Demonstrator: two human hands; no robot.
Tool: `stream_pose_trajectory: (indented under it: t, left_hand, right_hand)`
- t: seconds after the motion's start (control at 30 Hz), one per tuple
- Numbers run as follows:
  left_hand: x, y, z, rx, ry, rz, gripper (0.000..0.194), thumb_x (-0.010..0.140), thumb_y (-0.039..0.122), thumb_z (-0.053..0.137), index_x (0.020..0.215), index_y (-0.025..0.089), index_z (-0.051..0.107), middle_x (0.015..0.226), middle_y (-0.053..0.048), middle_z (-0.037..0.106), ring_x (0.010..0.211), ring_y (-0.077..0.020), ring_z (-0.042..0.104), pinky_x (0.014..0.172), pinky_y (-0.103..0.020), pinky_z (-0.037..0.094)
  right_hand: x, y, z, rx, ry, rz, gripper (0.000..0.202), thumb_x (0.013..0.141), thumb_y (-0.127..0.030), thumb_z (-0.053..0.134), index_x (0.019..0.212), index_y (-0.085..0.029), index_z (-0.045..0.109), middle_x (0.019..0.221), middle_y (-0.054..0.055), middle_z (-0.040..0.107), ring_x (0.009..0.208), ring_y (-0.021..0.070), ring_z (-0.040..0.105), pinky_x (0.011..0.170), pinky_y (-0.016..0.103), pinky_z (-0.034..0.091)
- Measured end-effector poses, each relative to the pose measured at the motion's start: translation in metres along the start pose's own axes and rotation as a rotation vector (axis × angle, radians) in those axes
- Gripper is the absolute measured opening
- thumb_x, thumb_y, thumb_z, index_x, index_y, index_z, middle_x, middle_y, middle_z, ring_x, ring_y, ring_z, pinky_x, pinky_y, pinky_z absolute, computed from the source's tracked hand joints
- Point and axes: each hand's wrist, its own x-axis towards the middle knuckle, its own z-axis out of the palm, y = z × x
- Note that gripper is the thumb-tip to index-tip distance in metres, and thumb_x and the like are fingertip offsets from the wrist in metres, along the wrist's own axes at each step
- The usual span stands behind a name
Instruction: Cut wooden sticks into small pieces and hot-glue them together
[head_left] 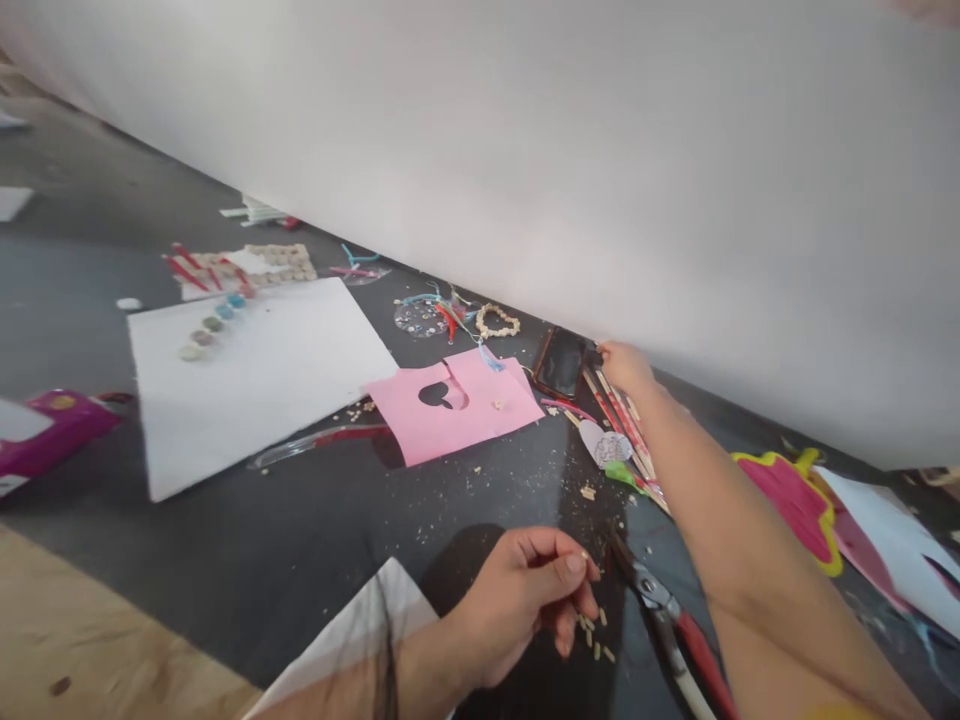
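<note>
Fragments [596,635], pale, short, rod-like, scattered on smooth dark table [330,530] just below left hand [536,590]. Metal pliers [654,592] with red grip near, right of these. Slim red-and-white sticks [622,420], straight, bundled beside right hand [624,366]; flat glossy phone [561,362] also near. Thin pink paper [420,430], curved cut-out. Left hand narrow, thumb tip against forefinger, other fingers loosely curled; cannot tell whether holding anything. Right arm [720,510] stretched far forward toward white panel [675,200]; cannot tell right hand's grip.
</note>
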Motion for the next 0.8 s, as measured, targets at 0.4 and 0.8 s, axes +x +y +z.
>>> stream_pose_trajectory:
  t: [0.4,0.8]
  left_hand:
    - [0.008,0.003,-0.003,-0.034,0.009,0.000,0.036,0.064,0.042,0.078,0.070,0.009,0.064,0.054,-0.004,0.064,0.031,-0.0058,0.048,0.033,-0.016,0.039]
    - [-0.002,0.002,0.000,0.006,0.004,0.008,0.032,0.066,0.038,0.077,0.071,0.010,0.064,0.054,-0.003,0.063,0.033,-0.0047,0.045,0.034,-0.017,0.038]
  right_hand:
    - [0.018,-0.001,0.013,-0.117,-0.011,0.085,0.032,0.090,-0.032,0.055,0.118,-0.017,0.055,0.118,0.008,0.058,0.099,0.0203,0.060,0.082,0.041,0.051]
    - [-0.024,0.020,-0.005,-0.103,-0.019,0.049,0.031,0.090,-0.033,0.055,0.117,-0.018,0.055,0.118,0.008,0.058,0.098,0.0198,0.060,0.082,0.041,0.051]
